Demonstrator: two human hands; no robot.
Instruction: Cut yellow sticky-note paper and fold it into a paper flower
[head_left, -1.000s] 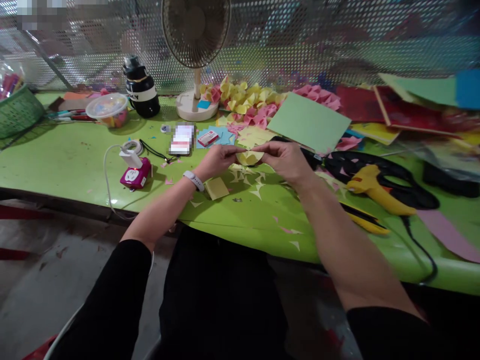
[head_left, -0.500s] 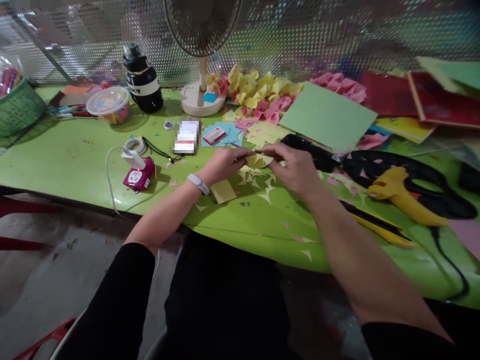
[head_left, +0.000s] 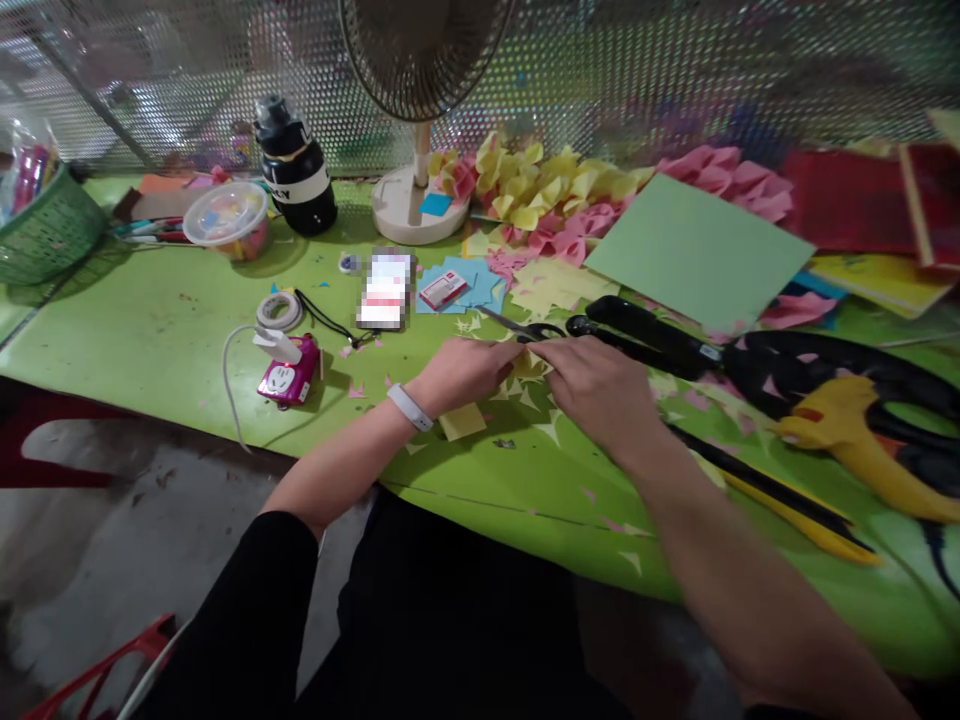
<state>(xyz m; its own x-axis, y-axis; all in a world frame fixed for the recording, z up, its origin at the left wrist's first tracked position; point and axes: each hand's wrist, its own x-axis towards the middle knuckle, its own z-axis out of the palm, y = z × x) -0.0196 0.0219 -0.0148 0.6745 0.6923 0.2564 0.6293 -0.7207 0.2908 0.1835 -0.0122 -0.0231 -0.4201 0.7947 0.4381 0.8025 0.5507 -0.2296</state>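
Observation:
My left hand (head_left: pixel 466 370) and my right hand (head_left: pixel 600 385) meet low over the green table (head_left: pixel 150 320), fingers closed. Both pinch a small folded yellow paper piece (head_left: pixel 529 366), which is mostly hidden by the fingers. A white band sits on my left wrist. Just beyond my fingertips lies a pair of small scissors (head_left: pixel 525 328). A square yellow note (head_left: pixel 463 422) rests under my left wrist, and several yellow paper offcuts are scattered around it.
At the back stand a fan base (head_left: pixel 411 205), a black bottle (head_left: pixel 296 170), a plastic tub (head_left: pixel 227 215) and a green basket (head_left: pixel 45 225). Folded yellow and pink papers (head_left: pixel 540 190) are heaped beside a green sheet (head_left: pixel 697 250). On the right lies a yellow glue gun (head_left: pixel 862 440), on the left a pink plug (head_left: pixel 289 375).
Both hands have come down toward the table with the yellow paper piece, close to the small scissors. The view has shifted, so everything sits further right and lower.

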